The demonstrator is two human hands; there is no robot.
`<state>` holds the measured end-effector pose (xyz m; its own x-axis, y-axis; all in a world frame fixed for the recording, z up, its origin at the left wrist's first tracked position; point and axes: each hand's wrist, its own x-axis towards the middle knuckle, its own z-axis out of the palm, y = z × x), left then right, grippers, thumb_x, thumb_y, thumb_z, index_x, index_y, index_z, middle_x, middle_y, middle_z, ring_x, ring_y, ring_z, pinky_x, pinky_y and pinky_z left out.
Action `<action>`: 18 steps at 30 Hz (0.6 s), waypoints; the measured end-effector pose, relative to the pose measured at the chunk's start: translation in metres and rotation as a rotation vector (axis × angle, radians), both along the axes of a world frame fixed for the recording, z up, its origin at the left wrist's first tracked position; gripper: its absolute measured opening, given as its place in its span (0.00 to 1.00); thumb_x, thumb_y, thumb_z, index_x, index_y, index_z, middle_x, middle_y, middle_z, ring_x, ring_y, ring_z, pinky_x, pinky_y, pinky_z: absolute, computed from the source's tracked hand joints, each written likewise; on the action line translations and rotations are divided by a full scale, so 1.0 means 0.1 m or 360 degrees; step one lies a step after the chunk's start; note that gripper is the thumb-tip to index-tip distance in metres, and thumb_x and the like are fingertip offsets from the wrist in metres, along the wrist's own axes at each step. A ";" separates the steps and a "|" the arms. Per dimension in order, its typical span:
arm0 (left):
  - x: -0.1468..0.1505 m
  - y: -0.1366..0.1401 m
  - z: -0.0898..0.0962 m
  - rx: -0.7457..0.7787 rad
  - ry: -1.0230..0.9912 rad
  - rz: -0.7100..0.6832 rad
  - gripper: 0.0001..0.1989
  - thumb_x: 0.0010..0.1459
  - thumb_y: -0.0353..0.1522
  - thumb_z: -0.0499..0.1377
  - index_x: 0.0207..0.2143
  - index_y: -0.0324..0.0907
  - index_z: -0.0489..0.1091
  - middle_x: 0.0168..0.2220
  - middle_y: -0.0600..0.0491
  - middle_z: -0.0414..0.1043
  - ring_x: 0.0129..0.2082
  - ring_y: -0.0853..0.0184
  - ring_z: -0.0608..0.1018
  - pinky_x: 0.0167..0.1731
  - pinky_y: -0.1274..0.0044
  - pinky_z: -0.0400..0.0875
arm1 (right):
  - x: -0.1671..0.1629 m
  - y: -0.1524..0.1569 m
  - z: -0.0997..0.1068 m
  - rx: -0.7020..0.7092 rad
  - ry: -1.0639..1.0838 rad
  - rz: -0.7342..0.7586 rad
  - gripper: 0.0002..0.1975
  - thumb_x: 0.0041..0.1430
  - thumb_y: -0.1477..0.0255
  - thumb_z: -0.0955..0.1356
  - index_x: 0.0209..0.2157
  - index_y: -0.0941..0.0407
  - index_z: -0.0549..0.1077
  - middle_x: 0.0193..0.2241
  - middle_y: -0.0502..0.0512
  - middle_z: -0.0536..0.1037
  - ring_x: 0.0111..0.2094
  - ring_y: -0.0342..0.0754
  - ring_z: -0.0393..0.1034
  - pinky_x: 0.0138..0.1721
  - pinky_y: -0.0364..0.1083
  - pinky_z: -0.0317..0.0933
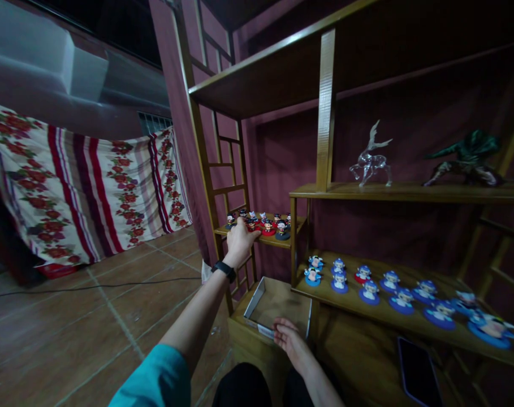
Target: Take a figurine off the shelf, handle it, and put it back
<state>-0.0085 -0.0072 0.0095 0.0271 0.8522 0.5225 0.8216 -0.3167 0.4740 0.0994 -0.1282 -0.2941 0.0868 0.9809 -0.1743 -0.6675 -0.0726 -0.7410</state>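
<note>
My left hand [240,240] reaches to the small left shelf [274,242], its thumb and fingers around a small figurine [251,225] with a red base. The hand covers part of that figurine. Beside it stands another red-based figurine [268,227], with a dark-based figurine [282,229] to its right and several more in a row behind. Lower down, my right hand [288,338] is held at the near edge of a shallow cardboard box [257,299], fingers loosely bent and apart, with nothing visible in them. No figurines show inside the box.
Two rows of figurines on mostly blue and purple bases [370,293] line the lower right shelf. Above them stand a clear deer figure [371,161] and a green statue [469,158]. A phone [418,370] lies at the lower right. A wooden post [294,243] separates the shelves.
</note>
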 end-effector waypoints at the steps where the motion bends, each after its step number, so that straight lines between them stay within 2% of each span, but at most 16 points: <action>1: 0.00 0.00 0.00 -0.0003 -0.0001 -0.0003 0.27 0.43 0.45 0.62 0.44 0.45 0.58 0.39 0.48 0.73 0.41 0.59 0.74 0.36 0.73 0.64 | 0.00 0.00 0.00 -0.0004 -0.0004 -0.0004 0.14 0.40 0.71 0.71 0.34 0.56 0.72 0.29 0.53 0.77 0.29 0.42 0.70 0.33 0.42 0.62; 6: -0.03 0.01 -0.02 0.0027 -0.0073 -0.0086 0.25 0.43 0.43 0.63 0.42 0.45 0.60 0.38 0.49 0.73 0.40 0.60 0.74 0.35 0.75 0.64 | 0.00 0.01 -0.01 -0.0028 -0.0006 -0.0009 0.15 0.39 0.71 0.72 0.34 0.56 0.72 0.29 0.53 0.77 0.29 0.43 0.70 0.33 0.43 0.62; 13: -0.06 0.06 -0.16 0.0136 -0.0247 -0.0215 0.22 0.46 0.41 0.61 0.42 0.44 0.60 0.39 0.50 0.73 0.39 0.63 0.75 0.34 0.76 0.65 | 0.01 -0.02 0.02 -0.0027 0.0005 -0.0008 0.14 0.39 0.71 0.71 0.33 0.56 0.72 0.28 0.53 0.77 0.28 0.43 0.71 0.33 0.43 0.62; 18: -0.02 0.04 -0.12 0.0096 -0.0250 -0.0114 0.22 0.45 0.40 0.61 0.41 0.45 0.61 0.38 0.50 0.73 0.38 0.63 0.75 0.33 0.76 0.65 | 0.01 -0.02 0.02 -0.0020 0.0002 -0.0011 0.14 0.40 0.71 0.71 0.33 0.56 0.72 0.29 0.53 0.77 0.29 0.43 0.70 0.33 0.43 0.62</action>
<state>-0.0110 -0.0029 -0.0028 0.0004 0.8179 0.5753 0.7133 -0.4035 0.5731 0.1002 -0.1304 -0.2925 0.0933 0.9779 -0.1870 -0.6691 -0.0775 -0.7391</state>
